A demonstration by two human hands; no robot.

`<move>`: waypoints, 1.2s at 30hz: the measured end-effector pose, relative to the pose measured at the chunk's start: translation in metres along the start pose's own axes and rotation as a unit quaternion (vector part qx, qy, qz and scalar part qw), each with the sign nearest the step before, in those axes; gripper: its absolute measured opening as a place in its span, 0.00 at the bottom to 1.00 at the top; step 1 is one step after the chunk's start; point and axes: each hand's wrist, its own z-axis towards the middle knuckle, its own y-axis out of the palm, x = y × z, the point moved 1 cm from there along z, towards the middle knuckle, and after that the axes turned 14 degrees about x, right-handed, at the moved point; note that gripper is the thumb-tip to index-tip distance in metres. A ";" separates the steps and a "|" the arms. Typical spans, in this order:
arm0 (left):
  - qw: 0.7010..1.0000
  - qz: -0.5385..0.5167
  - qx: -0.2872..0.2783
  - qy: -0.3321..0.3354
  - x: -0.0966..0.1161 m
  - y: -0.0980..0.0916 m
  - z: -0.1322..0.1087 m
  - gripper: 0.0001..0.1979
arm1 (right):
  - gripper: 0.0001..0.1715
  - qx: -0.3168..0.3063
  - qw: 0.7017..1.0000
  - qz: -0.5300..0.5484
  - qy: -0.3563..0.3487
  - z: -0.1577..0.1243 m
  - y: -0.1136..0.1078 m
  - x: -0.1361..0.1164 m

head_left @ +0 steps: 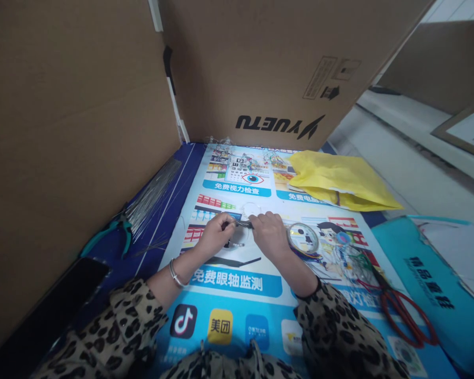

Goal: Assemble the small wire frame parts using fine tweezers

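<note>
My left hand (217, 234) is closed, fingertips pinched on a thin wire loop (248, 238). Small pale beads (237, 245) show on the wire just below the fingers. Opposite it, my right hand (269, 234) is closed around a slim dark metal tool (243, 223) whose tip reaches toward the left fingertips; its grip is hidden in the palm, so I cannot tell its exact kind. Both hands are close together over the printed poster (229, 305). Beside the right wrist lies a clear tape roll (302, 238) with coloured strands under its edge.
Cardboard panels (253, 68) wall off the back and left. Teal-handled pliers (124, 234), a bundle of thin wires (154, 192) and a dark flat object (51, 310) lie left. Rightward are a yellow bag (339, 176), red-handled scissors (411, 316), tangled wires (353, 263) and a blue box (438, 284).
</note>
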 end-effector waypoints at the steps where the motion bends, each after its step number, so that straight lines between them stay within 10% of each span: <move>1: 1.000 -0.003 0.001 -0.002 0.000 0.000 0.000 0.03 | 0.11 0.001 1.000 0.001 0.000 0.000 0.000 0.000; 22: 1.000 0.002 -0.009 0.002 -0.003 0.001 0.000 0.03 | 0.10 -0.044 0.999 -0.003 0.015 0.001 -0.002 0.000; 36: 0.985 -0.114 -0.006 -0.131 -0.004 -0.004 0.008 0.09 | 0.14 -0.105 0.985 0.064 0.125 -0.001 0.012 0.005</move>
